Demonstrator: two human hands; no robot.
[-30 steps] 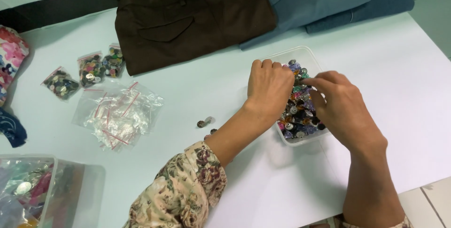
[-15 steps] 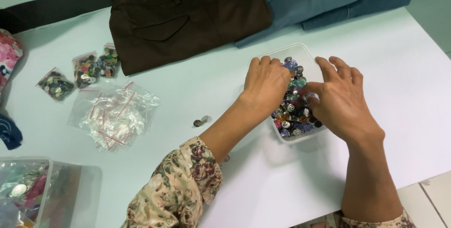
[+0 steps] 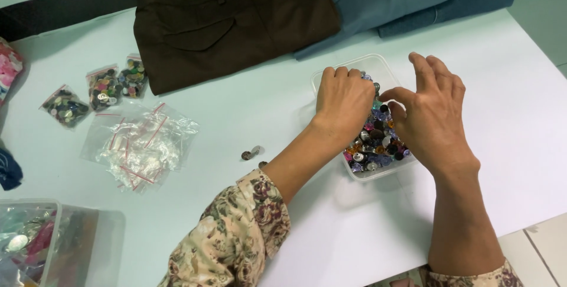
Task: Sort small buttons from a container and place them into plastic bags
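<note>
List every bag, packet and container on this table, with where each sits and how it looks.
Clear plastic tub: centre right, under both hands, rectangular, full of multicoloured buttons.
Three small zip bags: far left, clear, holding dark mixed buttons.
Pile of empty zip bags: left of centre, clear with red seal strips.
Clear plastic box: bottom left corner, contents blurred.
No labels, signs or screens visible.

On a white table [image 3: 520, 104], the left hand [image 3: 342, 101] rests curled, fingers down, in a clear rectangular plastic tub [image 3: 378, 65] of mixed coloured buttons [image 3: 375, 145]. The right hand [image 3: 434, 115] hovers beside it, fingers spread, thumb over the buttons. A folded brown garment [image 3: 230, 21] lies behind.
</note>
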